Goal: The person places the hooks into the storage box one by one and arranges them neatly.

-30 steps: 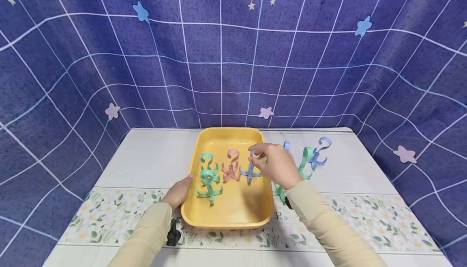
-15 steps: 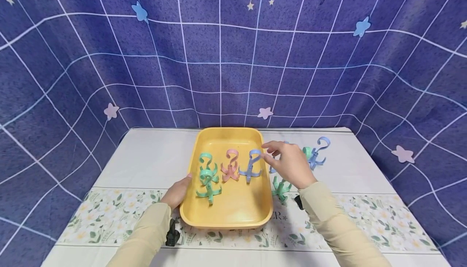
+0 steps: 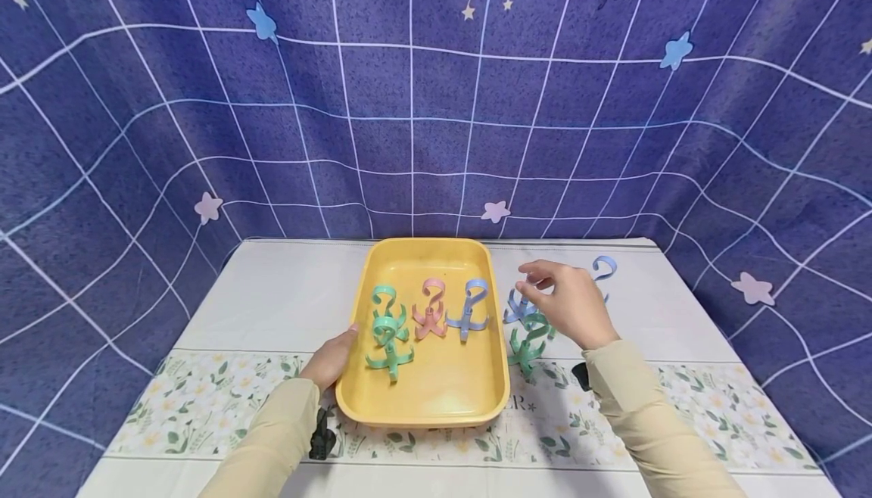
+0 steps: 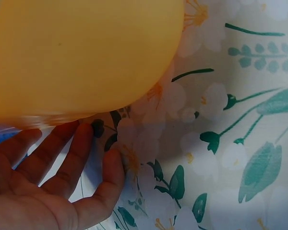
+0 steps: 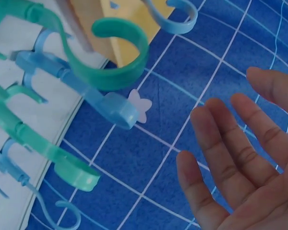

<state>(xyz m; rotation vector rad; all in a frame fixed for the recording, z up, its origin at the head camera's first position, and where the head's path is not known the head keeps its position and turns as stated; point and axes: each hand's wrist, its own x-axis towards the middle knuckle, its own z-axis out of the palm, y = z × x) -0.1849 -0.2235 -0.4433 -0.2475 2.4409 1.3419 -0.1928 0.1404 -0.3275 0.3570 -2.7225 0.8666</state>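
Observation:
My left hand (image 3: 329, 362) holds the left side of a yellow plastic tray (image 3: 446, 392), thumb at the rim. In the left wrist view its fingers (image 4: 76, 158) reach up against the tray's outer side. Inside the tray stand a blue claw hook (image 3: 467, 322), a pink claw hook (image 3: 430, 324) and two green ones, the nearer claw hook (image 3: 391, 362) overlapping the other. My right hand (image 3: 575, 305) hovers over more claw hooks right of the tray, its fingers loosely bent and holding nothing. Under it show a green claw hook (image 3: 524, 354) and a blue claw hook (image 3: 519, 312).
Another blue hook (image 3: 605, 265) stands behind the right hand, mostly hidden by it. In the right wrist view a light green hook (image 5: 77, 175) is among the row. The white table (image 3: 286, 286) has a floral band across it, and a blue gridded cloth (image 3: 436, 142) hangs behind.
My right hand has let go of the blue claw hook in the tray and moved right, over the hooks on the table. The left hand stays at the tray.

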